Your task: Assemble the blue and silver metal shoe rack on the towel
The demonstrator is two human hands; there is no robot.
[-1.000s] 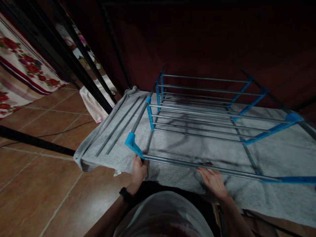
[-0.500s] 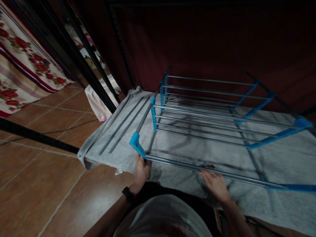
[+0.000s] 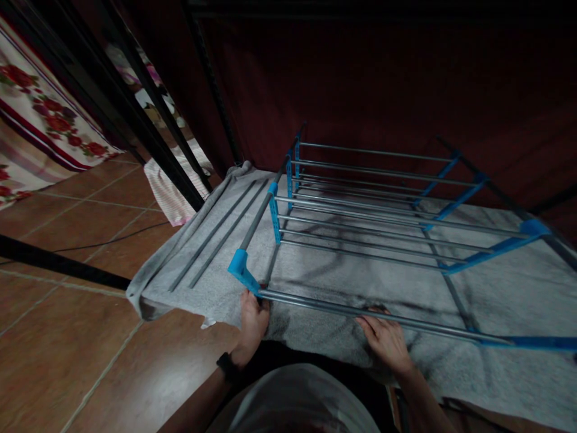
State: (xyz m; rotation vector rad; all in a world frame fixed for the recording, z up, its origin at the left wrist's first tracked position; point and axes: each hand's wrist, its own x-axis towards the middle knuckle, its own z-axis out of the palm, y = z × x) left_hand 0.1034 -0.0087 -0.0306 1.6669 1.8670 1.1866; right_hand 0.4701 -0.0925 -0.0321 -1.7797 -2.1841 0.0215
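Observation:
A rack (image 3: 347, 237) of grey metal tubes and blue plastic connectors lies on its side on a grey blanket. My left hand (image 3: 253, 314) is closed at its near left corner, just below the blue corner piece (image 3: 242, 269); the fingertips are partly hidden behind it. Along the near edge, my right hand (image 3: 386, 338) has its fingers curled around the lower metal tubes (image 3: 324, 305), thumb on the near side. Two loose grey tubes (image 3: 228, 237) lie side by side on the blanket, left of the rack.
The grey blanket (image 3: 306, 328) covers a raised surface with dark metal posts (image 3: 155, 108) at its left. Beyond stands a dark red wall (image 3: 360, 78). At left are a tiled floor (image 3: 81, 337), a black cable (image 3: 108, 239), a striped cloth (image 3: 169, 192) and a floral curtain (image 3: 49, 114).
The whole view has shifted slightly, so everything appears a little further left. Both hands keep their places on the rack.

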